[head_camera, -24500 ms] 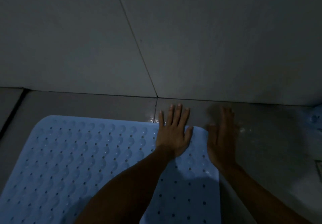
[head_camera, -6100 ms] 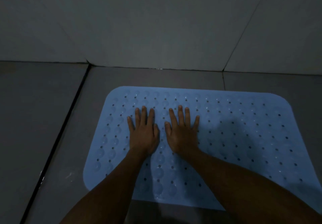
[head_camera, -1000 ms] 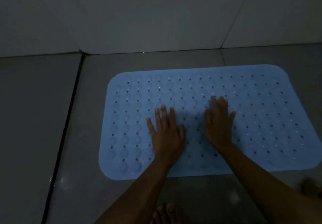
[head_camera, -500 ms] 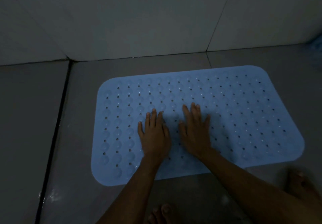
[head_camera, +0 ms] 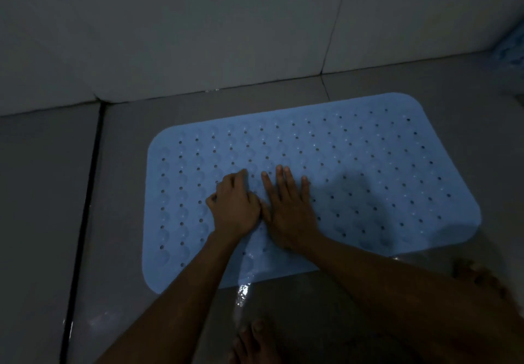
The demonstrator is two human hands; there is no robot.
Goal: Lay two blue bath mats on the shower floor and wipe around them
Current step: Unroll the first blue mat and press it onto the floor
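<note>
A light blue bath mat (head_camera: 368,171) with rows of small holes and bumps lies flat on the grey tiled shower floor (head_camera: 122,222), a little in from the wall. Both of my hands rest on its left-middle part, side by side and touching. My left hand (head_camera: 234,207) presses down with its fingers close together and slightly bent. My right hand (head_camera: 289,207) lies flat with straight, spread fingers. Neither holds anything. A patch of a second blue mat (head_camera: 510,49) shows at the far right edge, mostly out of view.
Grey wall tiles (head_camera: 226,37) rise just behind the mat. A dark grout line (head_camera: 85,193) runs along the floor to the left. Water glistens on the floor (head_camera: 241,292) at the mat's near edge. My bare feet (head_camera: 252,341) stand near the bottom.
Both hands have slid left across the mat and come together since a second ago. My left fingers have bunched closer. The view has shifted slightly.
</note>
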